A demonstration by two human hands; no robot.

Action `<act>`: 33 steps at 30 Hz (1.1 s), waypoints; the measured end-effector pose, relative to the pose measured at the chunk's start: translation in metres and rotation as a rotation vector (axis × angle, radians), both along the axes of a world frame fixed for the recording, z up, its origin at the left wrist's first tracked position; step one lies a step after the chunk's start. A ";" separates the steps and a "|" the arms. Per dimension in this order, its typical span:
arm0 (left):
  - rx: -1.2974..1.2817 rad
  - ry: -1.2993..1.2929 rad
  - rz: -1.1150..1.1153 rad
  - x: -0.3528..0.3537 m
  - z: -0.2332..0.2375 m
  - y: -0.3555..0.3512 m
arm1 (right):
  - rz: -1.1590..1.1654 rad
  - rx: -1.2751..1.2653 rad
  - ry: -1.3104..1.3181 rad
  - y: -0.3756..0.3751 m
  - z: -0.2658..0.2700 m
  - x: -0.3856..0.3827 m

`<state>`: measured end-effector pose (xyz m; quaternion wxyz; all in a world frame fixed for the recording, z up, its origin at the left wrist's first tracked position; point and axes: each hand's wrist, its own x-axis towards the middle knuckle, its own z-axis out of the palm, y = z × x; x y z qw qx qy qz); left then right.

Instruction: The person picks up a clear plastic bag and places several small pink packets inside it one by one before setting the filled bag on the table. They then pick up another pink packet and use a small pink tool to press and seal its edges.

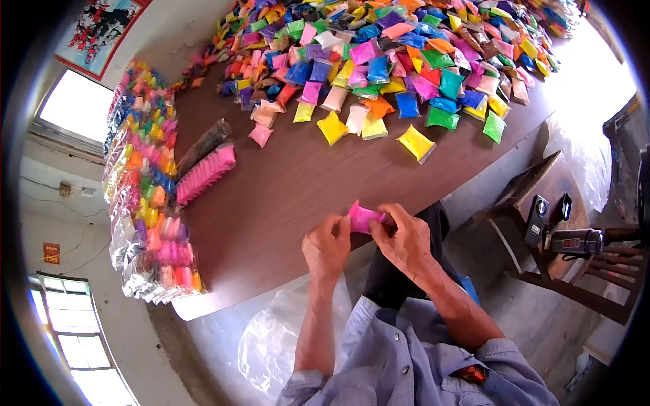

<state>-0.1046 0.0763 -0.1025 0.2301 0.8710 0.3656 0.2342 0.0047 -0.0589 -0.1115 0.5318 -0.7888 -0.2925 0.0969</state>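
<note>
A small pink packet (364,219), wrapped in clear film, is held between my two hands above the front edge of the table. My left hand (328,247) pinches its left end with closed fingers. At its right end, the thumb and fingers of my right hand (405,238) are closed on it too. To the left on the brown table (271,196) lies a clear bag with a row of pink packets (206,174), its loose end folded back. Beyond my hands, a yellow packet (416,143) is among the nearest of the loose ones.
A large heap of multicoloured packets (379,61) covers the table's far side. Filled clear bags (152,183) are stacked along the left edge. At right, a wooden stool (565,196) bears a phone (537,220) and a dark flask (575,241). Clear plastic (277,338) lies below the table edge.
</note>
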 end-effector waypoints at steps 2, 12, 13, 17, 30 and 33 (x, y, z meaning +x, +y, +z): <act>-0.015 0.009 0.016 0.000 0.002 0.008 | -0.024 0.002 -0.078 0.001 0.004 -0.001; -0.022 -0.069 -0.075 -0.013 0.004 -0.032 | -0.031 0.101 -0.152 0.000 -0.001 -0.003; 0.010 -0.095 -0.064 -0.013 0.000 -0.029 | -0.028 0.085 -0.151 -0.001 0.000 -0.003; -0.002 -0.038 -0.011 -0.018 0.002 -0.013 | -0.033 0.097 -0.172 -0.001 0.000 -0.002; -0.004 -0.110 -0.018 -0.012 -0.002 -0.024 | -0.056 0.108 -0.192 0.002 -0.008 -0.004; -0.014 -0.071 0.037 -0.011 -0.003 -0.008 | -0.050 0.106 -0.174 0.000 -0.007 -0.002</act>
